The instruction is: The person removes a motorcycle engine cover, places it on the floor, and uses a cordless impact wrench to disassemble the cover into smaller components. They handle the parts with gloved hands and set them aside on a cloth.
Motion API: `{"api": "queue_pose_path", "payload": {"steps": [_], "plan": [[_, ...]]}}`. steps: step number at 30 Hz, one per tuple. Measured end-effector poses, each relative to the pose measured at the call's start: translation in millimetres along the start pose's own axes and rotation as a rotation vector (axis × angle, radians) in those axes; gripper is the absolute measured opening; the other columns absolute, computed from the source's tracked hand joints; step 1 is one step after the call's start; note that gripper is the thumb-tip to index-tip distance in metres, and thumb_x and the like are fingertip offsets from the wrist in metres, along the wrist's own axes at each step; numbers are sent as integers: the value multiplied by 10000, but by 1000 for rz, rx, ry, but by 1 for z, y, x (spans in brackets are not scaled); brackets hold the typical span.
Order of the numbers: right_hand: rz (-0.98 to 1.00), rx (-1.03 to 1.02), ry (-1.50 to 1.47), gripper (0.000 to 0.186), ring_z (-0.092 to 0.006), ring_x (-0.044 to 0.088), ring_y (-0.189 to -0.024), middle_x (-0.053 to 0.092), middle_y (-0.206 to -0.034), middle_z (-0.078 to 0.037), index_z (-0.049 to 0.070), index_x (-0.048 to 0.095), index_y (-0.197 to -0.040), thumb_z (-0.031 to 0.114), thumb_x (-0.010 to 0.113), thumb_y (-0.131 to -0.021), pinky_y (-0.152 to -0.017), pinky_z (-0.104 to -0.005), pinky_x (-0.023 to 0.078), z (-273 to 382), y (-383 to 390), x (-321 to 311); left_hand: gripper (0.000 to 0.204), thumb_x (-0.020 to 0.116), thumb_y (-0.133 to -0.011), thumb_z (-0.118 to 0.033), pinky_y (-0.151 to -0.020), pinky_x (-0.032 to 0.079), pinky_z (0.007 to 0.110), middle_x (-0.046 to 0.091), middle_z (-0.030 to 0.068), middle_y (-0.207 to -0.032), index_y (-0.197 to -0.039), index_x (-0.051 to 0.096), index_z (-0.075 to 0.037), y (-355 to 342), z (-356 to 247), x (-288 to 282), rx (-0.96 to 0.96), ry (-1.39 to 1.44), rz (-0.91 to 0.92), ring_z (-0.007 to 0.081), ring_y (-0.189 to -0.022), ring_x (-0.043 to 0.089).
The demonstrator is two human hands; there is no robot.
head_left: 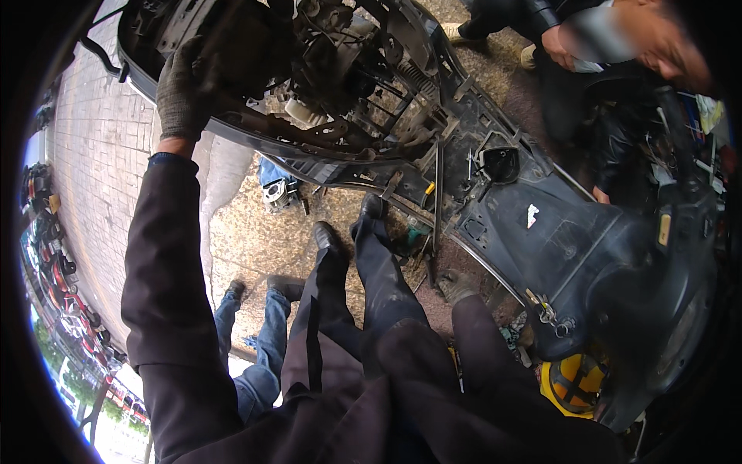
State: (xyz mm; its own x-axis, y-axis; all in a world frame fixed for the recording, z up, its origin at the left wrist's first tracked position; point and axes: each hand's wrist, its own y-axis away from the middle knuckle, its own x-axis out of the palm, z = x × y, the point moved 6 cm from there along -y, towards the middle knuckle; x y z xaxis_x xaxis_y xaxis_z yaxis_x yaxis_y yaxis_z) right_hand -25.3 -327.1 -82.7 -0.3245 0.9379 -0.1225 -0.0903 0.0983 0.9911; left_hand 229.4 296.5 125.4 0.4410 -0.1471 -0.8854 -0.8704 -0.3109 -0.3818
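A partly stripped motor scooter [556,232] stretches from the upper left to the lower right, its engine and frame parts laid bare. My left hand [183,97], in a grey work glove, grips the edge of its dark rear body [255,127]. Low beside the footboard is my gloved right hand [457,286], fingers curled near a dark, handle-like thing; what they hold, if anything, I cannot make out. Keys on a ring [547,313] hang at the scooter's front panel. A long thin metal bar [439,193] crosses the footboard's rear end.
On the ground below the rear body sits a metal engine cylinder [276,195] by a blue cloth. A yellow helmet [572,384] lies at the lower right. One person [587,62] crouches across the scooter; another in jeans [267,332] stands at my left. Parked motorbikes line the far left.
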Motion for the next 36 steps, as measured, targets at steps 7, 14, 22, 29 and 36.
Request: {"api": "queue_pose_path", "payload": {"steps": [7, 14, 22, 29, 36], "plan": [[24, 83, -405, 186, -288, 519, -833, 527, -1010, -170, -76, 527, -1072, 59, 513, -946, -728, -406, 447, -34, -67, 12, 429, 724, -817, -310, -914, 474, 409, 645, 81, -1123, -1198, 620, -143, 9, 10, 26, 185, -179, -20, 306, -1044, 595], [29, 278, -884, 162, -294, 532, -902, 547, -998, -160, -49, 532, -1025, 100, 512, -965, -808, -390, 461, 1, -78, 62, 438, 724, -832, -345, -911, 493, 393, 651, 63, -1121, -1218, 623, -165, 14, 17, 28, 132, -99, 0, 268, -1051, 607], [67, 76, -728, 128, -304, 561, -967, 581, -1019, -144, 9, 557, -1023, 116, 520, -964, -886, -433, 493, 54, -87, 96, 413, 720, -866, -211, -932, 496, 344, 650, 86, -1176, -1246, 605, -99, 14, 16, 28, 135, -68, 7, 258, -1097, 622], [394, -284, -520, 167, -198, 614, -826, 610, -1001, -64, 43, 580, -1109, 83, 541, -952, -722, -373, 527, 154, -102, 93, 400, 711, -872, -180, -932, 493, 334, 646, 100, -1173, -1239, 606, -63, 14, 13, 31, 150, -8, 3, 247, -1097, 620], [179, -811, 184, 335, -231, 636, -970, 662, -1019, -86, -8, 538, -1187, 157, 604, -902, -793, -305, 519, 331, -83, 162, 396, 709, -876, -156, -942, 496, 334, 646, 102, -1168, -1245, 602, -56, 15, 15, 29, 137, -46, 33, 236, -1099, 620]]}}
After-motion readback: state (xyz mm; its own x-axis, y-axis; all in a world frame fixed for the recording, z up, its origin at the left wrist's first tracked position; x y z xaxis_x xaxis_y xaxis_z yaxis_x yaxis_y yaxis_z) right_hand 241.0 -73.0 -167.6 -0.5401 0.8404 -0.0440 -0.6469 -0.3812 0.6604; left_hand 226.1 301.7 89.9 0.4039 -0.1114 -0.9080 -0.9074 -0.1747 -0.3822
